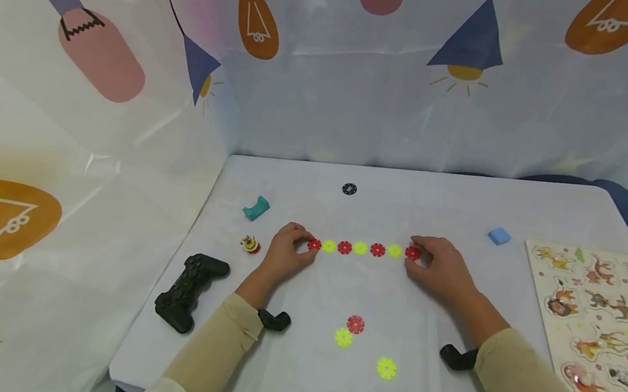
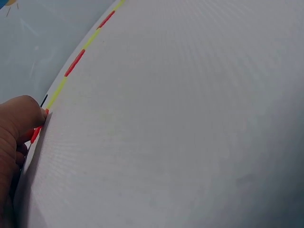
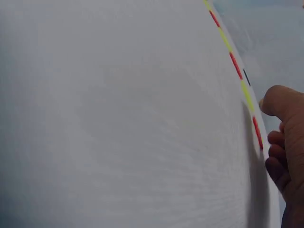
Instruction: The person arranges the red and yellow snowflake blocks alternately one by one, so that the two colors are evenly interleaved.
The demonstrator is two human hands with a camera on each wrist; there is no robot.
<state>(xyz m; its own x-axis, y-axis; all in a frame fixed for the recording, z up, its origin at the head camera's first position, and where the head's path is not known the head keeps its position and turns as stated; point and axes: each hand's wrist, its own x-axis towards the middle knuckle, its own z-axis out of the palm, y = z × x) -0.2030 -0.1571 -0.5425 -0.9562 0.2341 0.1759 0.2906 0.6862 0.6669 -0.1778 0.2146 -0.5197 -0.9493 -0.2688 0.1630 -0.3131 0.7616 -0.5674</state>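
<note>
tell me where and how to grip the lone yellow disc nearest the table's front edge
Pinch the yellow disc by opposite points of its notched rim, probably best from above. It lies flat and looks thin, so the rim seems the only hold, and no other disc touches it.

five red discs in all: four (image 1: 345,247) in the row at the centre of the frame, one below. five yellow discs in all: three (image 1: 360,248) in that row, two (image 1: 387,368) at lower centre. one black disc (image 1: 349,188) is at upper centre. two blocks: one teal block (image 1: 256,208) left of centre, one blue block (image 1: 499,236) at right. one controller (image 1: 190,292), lower left. one board (image 1: 567,333), lower right. two hands (image 1: 445,270), mid-frame.
</note>
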